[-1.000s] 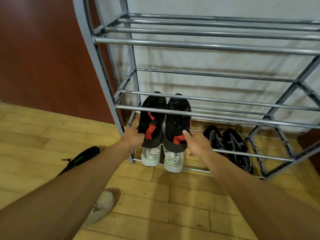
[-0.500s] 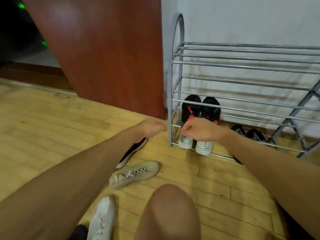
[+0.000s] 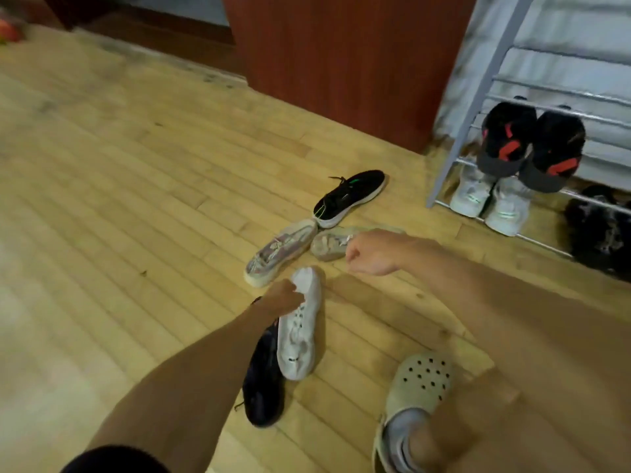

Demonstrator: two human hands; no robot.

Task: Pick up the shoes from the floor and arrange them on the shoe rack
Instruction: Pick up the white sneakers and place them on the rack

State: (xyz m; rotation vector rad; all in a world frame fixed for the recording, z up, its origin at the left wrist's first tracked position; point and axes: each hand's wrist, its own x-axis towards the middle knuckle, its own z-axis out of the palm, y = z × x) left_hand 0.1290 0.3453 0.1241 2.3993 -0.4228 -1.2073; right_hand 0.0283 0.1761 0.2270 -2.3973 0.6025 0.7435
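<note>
Head view. Left hand (image 3: 281, 297) on the toe of the white sneaker (image 3: 297, 339), which lies mid-floor (image 3: 136, 165) against a dark shoe (image 3: 264, 380); too blurred to tell the grip. Right hand (image 3: 370, 254) curled closed, empty, above the beige shoe (image 3: 326, 247). Shoe rack (image 3: 478, 97) at the floor's right edge holds a black-red pair (image 3: 532, 145).

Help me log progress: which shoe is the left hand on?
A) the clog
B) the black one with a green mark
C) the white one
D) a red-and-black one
C: the left hand touches the white shoe at its far end.
</note>
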